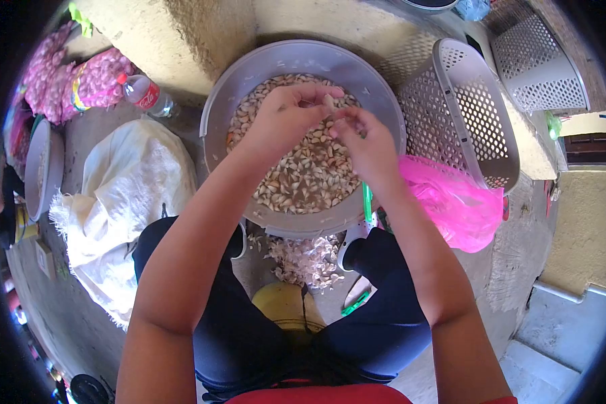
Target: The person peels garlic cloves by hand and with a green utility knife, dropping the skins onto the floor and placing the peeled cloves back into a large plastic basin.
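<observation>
A wide grey basin [212,128] in front of me holds many garlic cloves [310,178] in murky water. Over its middle, my left hand [286,118] and my right hand [372,145] meet at the fingertips. Pinched between them is a small pale garlic clove [329,102], partly hidden by the fingers. A bit of green shows beneath my right fingers, and a green strip [367,202] stands at the basin's near rim below that wrist. Loose garlic skins [306,261] lie heaped on the floor between my feet.
Right of the basin are a perforated grey basket [475,111] and a pink plastic bag [451,202]. A white woven sack [131,182] lies left, with a cola bottle [145,94] and net bags of garlic [101,81] behind. A yellow container [279,306] sits between my legs.
</observation>
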Tool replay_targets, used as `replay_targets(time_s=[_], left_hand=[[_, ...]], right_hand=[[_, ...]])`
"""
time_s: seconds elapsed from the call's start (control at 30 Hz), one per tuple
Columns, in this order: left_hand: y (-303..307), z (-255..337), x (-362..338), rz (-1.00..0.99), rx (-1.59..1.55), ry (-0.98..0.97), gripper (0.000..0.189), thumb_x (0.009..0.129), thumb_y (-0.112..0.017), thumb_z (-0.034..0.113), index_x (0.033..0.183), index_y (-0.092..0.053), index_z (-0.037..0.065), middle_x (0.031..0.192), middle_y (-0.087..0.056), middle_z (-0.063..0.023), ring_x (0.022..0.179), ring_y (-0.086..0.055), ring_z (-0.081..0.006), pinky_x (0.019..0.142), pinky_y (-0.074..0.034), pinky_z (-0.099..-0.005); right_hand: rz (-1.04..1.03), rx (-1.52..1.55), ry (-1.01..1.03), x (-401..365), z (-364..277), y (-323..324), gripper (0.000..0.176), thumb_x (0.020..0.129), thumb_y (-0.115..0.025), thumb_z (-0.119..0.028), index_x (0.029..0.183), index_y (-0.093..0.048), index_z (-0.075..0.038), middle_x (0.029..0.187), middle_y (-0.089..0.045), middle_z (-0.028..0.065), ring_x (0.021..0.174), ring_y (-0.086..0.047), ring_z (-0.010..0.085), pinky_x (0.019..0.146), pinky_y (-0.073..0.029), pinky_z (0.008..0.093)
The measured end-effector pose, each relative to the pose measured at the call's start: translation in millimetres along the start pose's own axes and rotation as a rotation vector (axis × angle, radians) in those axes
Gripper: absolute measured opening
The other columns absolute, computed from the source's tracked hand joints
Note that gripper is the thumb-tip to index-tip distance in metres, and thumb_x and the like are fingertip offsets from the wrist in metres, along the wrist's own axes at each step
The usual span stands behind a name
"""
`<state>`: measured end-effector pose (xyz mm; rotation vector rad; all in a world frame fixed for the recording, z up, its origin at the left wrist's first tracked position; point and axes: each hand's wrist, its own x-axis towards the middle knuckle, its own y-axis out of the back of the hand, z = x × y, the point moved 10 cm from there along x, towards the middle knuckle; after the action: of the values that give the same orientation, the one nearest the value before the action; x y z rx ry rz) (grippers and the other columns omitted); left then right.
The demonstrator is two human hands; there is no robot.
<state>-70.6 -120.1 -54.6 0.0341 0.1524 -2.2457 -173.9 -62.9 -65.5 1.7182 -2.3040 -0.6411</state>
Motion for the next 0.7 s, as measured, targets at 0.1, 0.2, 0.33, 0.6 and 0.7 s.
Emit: replay_targets(time_s=[0.1, 0.2, 0.33, 0.6, 0.7], left_hand=[[-13, 1, -1, -0.067, 0.018, 0.013, 0.026, 0.079, -0.053, 0.008, 0.105, -0.057, 0.004, 0.084, -0.057, 0.0017, 0.079, -0.050, -0.0063, 0.073, -0.039, -0.0206], [-14, -4, -1, -0.061, 0.067, 0.028, 0.027, 0.078, -0.052, 0.005, 0.104, -0.058, 0.003, 0.086, -0.058, 0.0002, 0.080, -0.052, -0.0073, 0.072, -0.040, -0.0208], [-13, 3, 0, -0.002, 0.328, -0.113, 0.025, 0.077, -0.052, 0.003, 0.101, -0.058, 0.000, 0.087, -0.060, -0.0044, 0.078, -0.054, -0.0104, 0.070, -0.042, -0.0229], [-9, 23, -5, 0.117, 0.498, -0.230, 0.022, 0.076, -0.057, 0.009, 0.096, -0.060, 0.000, 0.082, -0.062, -0.0099, 0.074, -0.057, -0.0125, 0.067, -0.044, -0.0249], [0, 23, -8, 0.192, 0.458, -0.183, 0.020, 0.075, -0.059, 0.012, 0.092, -0.062, 0.001, 0.074, -0.063, -0.0097, 0.067, -0.058, -0.0126, 0.063, -0.045, -0.0251]], right_hand=[[0.002, 0.191, -0.053, 2, -6, 9, 0.028, 0.077, -0.059, -0.020, 0.096, -0.057, 0.000, 0.079, -0.062, 0.0138, 0.072, -0.060, 0.0216, 0.066, -0.045, 0.0307], [0.035, 0.086, 0.066, -2, -15, 13, 0.026, 0.075, -0.062, -0.019, 0.093, -0.058, 0.001, 0.080, -0.062, 0.0130, 0.073, -0.059, 0.0189, 0.068, -0.044, 0.0288], [0.049, 0.007, 0.075, -3, -11, 17, 0.024, 0.075, -0.063, -0.020, 0.086, -0.060, 0.001, 0.079, -0.062, 0.0150, 0.073, -0.059, 0.0193, 0.069, -0.044, 0.0289], [0.079, -0.031, 0.107, -3, -20, 22, 0.023, 0.073, -0.063, -0.019, 0.083, -0.060, 0.001, 0.074, -0.062, 0.0146, 0.068, -0.061, 0.0219, 0.064, -0.045, 0.0295], [0.088, -0.044, 0.139, -3, -19, 21, 0.022, 0.072, -0.063, -0.018, 0.082, -0.060, 0.001, 0.073, -0.062, 0.0143, 0.067, -0.061, 0.0220, 0.063, -0.045, 0.0295]])
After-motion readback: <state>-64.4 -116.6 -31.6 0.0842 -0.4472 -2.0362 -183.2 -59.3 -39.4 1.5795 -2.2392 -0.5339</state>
